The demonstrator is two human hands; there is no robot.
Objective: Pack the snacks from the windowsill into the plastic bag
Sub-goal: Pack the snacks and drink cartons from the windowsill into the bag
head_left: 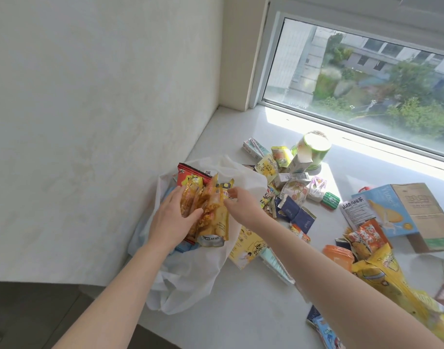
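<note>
Step in hand: loading. A white, thin plastic bag (190,278) lies slumped on the white stone windowsill (241,323) at its left end, close to the side wall, its mouth gaping upward and toward the far side.

Left hand (170,220): fingers curled round a bundle of orange-yellow transparent snack packets (210,212), thumb across their front. The bundle stands within the bag's mouth, its lower ends at the opening, not yet released. A red foil packet (190,175) already stands in the bag behind the bundle.

Right hand (243,202): fingers loosely bent, at the bundle's right side and beside the bag's right rim. Whether it pinches a packet or the bag film cannot be told.

Remaining stock: well over half, by judgement. To the right of the bag lie small cartons, sachets, two dark blue square packets (296,214), a green and white round tin (314,149) at the far side near the window (367,79), a light blue flat cardboard box (382,212) and large yellow crinkled bags (382,270) at the near right.

Next move, as judged: push the bundle deeper and let go, with the rim held open so the soft film does not fold shut. Then a reach rightward for the nearest loose packets. The bag has no stiffness; it may tip or spill as weight builds.
</note>
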